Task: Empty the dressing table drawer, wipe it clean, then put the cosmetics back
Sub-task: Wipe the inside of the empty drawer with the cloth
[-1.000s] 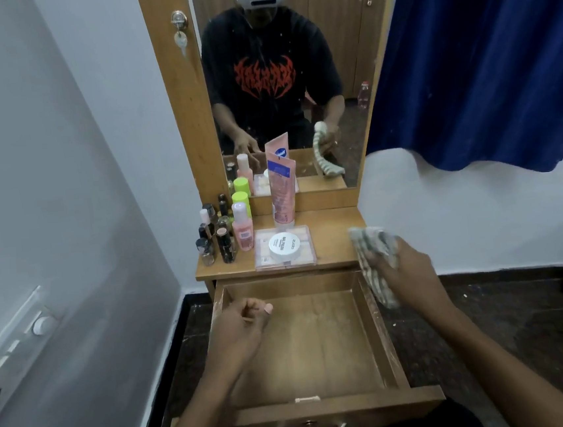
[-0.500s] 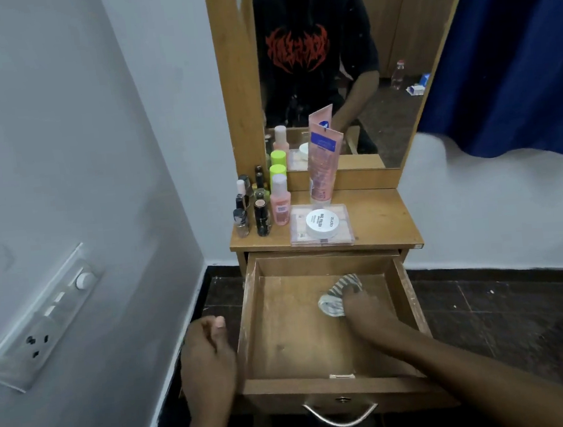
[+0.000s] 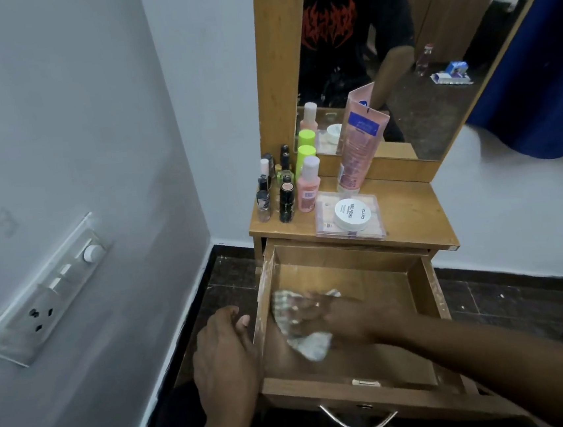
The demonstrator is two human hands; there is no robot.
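The wooden drawer (image 3: pixel 428 288) of the dressing table is pulled out and holds no cosmetics. Inside it, near the left wall, my right hand (image 3: pixel 321 316) presses a crumpled checked cloth (image 3: pixel 310 346) against the drawer floor; hand and cloth are blurred. My left hand (image 3: pixel 223 360) rests against the outside of the drawer's left wall, fingers loosely curled and holding nothing. The cosmetics stand on the table top (image 3: pixel 411 214): a pink tube (image 3: pixel 358 147), a pink bottle (image 3: pixel 307 188), several small nail polish bottles (image 3: pixel 285 197), a white jar (image 3: pixel 352 216) on a flat clear case (image 3: pixel 376 230).
A mirror (image 3: pixel 395 47) rises behind the table top. A grey wall with a switch and socket panel (image 3: pixel 45 291) is close on the left. A blue curtain (image 3: pixel 541 67) hangs at the right. The floor (image 3: pixel 523 307) is dark tile. A metal handle (image 3: pixel 358 419) hangs on the drawer front.
My right hand brought the cloth from above the drawer's right edge down into the drawer, then swept it toward the left wall. My left hand moved out of the drawer to its left side.
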